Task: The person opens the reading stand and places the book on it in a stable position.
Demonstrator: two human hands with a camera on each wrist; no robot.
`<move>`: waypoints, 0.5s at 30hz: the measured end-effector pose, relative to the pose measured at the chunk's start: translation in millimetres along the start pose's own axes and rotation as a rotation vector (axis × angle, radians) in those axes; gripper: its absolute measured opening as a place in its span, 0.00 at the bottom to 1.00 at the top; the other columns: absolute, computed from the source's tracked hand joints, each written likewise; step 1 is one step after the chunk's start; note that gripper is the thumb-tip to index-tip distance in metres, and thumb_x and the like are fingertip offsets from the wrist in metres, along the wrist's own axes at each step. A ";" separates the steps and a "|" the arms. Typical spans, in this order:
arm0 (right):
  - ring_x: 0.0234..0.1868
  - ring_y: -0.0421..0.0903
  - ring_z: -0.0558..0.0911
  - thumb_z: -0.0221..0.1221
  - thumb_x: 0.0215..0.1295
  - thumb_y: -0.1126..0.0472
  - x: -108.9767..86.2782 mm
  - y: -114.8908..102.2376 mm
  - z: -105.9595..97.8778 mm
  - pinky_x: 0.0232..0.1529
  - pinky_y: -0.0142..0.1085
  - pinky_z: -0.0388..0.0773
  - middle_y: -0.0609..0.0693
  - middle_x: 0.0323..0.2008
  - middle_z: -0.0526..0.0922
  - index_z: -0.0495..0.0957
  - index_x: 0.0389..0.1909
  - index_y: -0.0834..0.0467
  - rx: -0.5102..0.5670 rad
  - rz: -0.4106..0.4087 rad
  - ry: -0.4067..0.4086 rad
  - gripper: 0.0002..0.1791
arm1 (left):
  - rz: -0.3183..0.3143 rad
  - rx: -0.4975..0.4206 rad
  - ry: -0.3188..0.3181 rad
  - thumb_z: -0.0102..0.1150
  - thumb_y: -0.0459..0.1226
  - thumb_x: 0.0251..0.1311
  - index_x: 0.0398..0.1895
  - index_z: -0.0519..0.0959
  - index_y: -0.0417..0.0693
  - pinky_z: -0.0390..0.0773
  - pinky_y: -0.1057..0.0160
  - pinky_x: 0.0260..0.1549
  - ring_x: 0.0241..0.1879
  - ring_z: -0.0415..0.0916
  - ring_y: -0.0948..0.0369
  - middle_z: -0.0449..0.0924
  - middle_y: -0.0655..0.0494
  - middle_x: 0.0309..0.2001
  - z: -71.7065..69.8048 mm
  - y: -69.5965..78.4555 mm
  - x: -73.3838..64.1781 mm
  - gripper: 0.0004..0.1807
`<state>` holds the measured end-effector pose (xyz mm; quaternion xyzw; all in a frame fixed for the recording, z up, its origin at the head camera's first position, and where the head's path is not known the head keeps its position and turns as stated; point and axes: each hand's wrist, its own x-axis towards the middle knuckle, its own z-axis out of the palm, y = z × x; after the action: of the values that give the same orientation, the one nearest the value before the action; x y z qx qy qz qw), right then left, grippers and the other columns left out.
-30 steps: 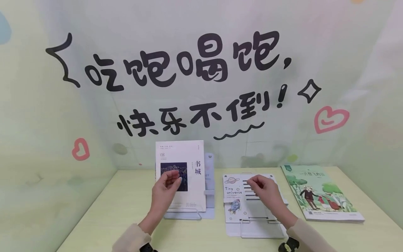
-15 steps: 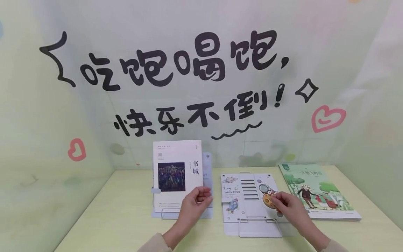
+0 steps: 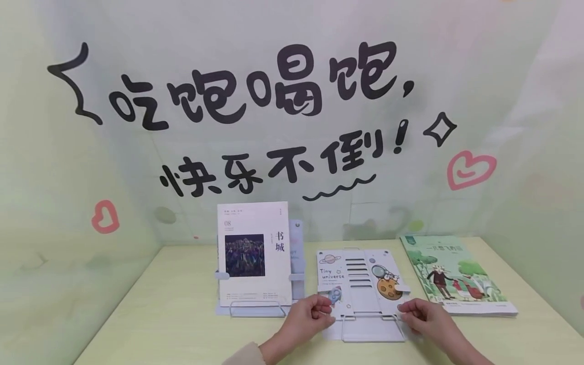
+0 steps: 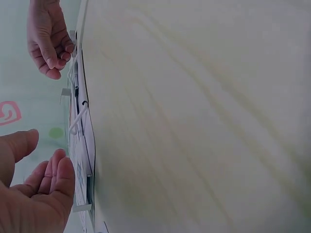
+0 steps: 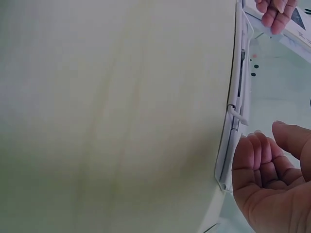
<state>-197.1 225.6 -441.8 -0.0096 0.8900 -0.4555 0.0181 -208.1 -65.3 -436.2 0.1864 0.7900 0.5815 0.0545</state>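
Observation:
A white folding book stand (image 3: 364, 301) lies low on the table, printed with "Tiny universe", a rocket and an astronaut. Wire page rests project at its front. By its left edge is my left hand (image 3: 306, 320), its fingers loosely bent. My right hand (image 3: 426, 319) is at the right edge in a similar pose. In the left wrist view a gap shows between the left thumb (image 4: 22, 145) and fingers, with nothing in it. The right wrist view likewise shows the right thumb (image 5: 291, 138) apart from the relaxed fingers. Whether either hand touches the stand is unclear.
To the left, a white book (image 3: 253, 291) stands on a light-blue book stand (image 3: 297, 248), with side clips and a wire rest at its front. A green picture book (image 3: 456, 274) lies flat at the right. Behind the table (image 3: 150, 294) hangs a printed backdrop (image 3: 255, 30).
My left hand has moved right and down from before the white book to the white stand's left edge. My right hand has moved right and lower. Clips now show at both sides of each stand.

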 end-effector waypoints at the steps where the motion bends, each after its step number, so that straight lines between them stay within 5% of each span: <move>1: 0.24 0.34 0.72 0.62 0.57 0.66 -0.5 1.8 0.1 0.26 0.27 0.72 0.47 0.26 0.79 0.79 0.38 0.66 -0.006 -0.009 -0.004 0.10 | -0.005 0.004 -0.007 0.65 0.28 0.50 0.42 0.77 0.30 0.76 0.75 0.31 0.31 0.76 0.67 0.81 0.43 0.37 1.4 -0.4 0.1 0.15; 15: 0.27 0.36 0.75 0.61 0.57 0.66 -0.3 7.4 -1.6 0.27 0.29 0.76 0.48 0.29 0.81 0.77 0.41 0.70 0.035 -0.030 -0.143 0.13 | -0.069 0.023 -0.072 0.67 0.24 0.46 0.35 0.79 0.33 0.76 0.75 0.28 0.28 0.76 0.66 0.81 0.50 0.30 20.0 -4.3 4.7 0.12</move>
<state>-196.9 231.3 -446.8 -0.0550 0.8781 -0.4693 0.0749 -207.4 -46.8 -446.0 0.1803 0.8002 0.5630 0.1008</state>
